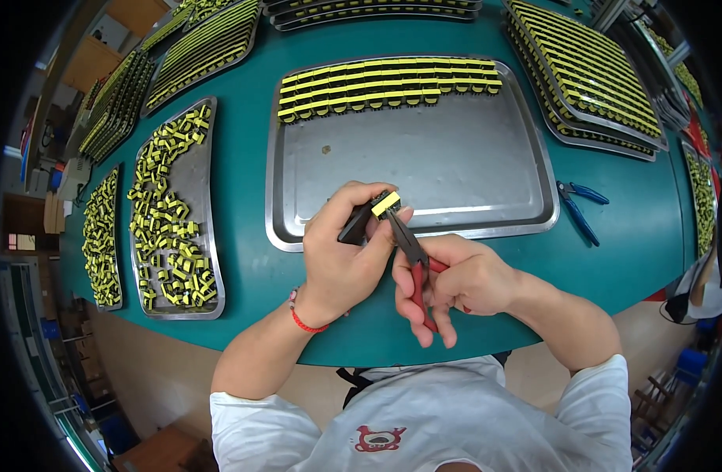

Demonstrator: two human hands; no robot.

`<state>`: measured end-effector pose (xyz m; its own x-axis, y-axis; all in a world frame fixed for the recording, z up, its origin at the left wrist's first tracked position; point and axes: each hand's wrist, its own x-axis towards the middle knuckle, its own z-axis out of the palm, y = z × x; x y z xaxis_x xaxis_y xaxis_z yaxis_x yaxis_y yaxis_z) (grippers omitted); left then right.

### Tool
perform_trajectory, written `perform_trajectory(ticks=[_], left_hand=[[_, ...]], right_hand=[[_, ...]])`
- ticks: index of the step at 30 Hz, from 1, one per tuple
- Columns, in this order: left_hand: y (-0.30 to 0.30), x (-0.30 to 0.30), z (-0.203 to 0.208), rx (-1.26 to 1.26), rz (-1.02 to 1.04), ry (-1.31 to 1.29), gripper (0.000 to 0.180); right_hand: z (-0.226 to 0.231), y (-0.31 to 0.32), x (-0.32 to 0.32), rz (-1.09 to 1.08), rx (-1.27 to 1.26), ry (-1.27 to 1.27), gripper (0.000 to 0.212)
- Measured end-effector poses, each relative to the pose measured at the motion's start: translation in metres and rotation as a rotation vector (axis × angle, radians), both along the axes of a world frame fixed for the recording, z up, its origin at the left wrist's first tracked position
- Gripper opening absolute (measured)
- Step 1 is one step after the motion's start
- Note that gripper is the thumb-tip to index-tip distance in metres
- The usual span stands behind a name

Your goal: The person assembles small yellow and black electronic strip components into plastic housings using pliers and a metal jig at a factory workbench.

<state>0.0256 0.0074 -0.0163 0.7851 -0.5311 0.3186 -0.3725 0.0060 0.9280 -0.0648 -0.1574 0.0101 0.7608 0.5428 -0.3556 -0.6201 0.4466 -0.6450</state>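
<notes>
Head view: the left hand (337, 248) is pinching a yellow-and-black component (387, 204), yellow face slanting up rightward, over the metal tray (424, 157)'s near side; the right hand (467, 277), half-curled around red-handled pliers (411, 248), is pointing their nose at it from the near right.

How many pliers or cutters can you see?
2: red-handled pliers in the right hand, and blue-handled cutters on the green table, right of the large tray. More may be hidden.
</notes>
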Motion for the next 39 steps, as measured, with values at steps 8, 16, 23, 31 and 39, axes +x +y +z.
perform_trajectory(ticks=[8,16,23,31,39], left_hand=[[-0.001,-0.003,-0.003,-0.028,-0.003,-0.014,0.023],[-0.004,-0.001,0.001,0.016,0.05,-0.026,0.019],[0.0,-0.002,0.01,-0.02,0.113,0.286,0.017],[-0.001,-0.02,0.011,-0.135,-0.112,0.324,0.017],[0.0,-0.015,0.004,-0.275,-0.191,0.625,0.033]], right_hand=[[0.008,0.002,-0.001,-0.036,-0.096,0.022,0.03],[0.005,0.006,0.002,-0.056,-0.118,-0.012,0.032],[-0.01,0.007,-0.006,-0.462,-0.433,-0.449,0.03],[-0.021,0.015,0.005,-0.796,-1.079,-1.13,0.04],[-0.024,0.019,0.002,-0.833,-0.983,-1.067,0.038]])
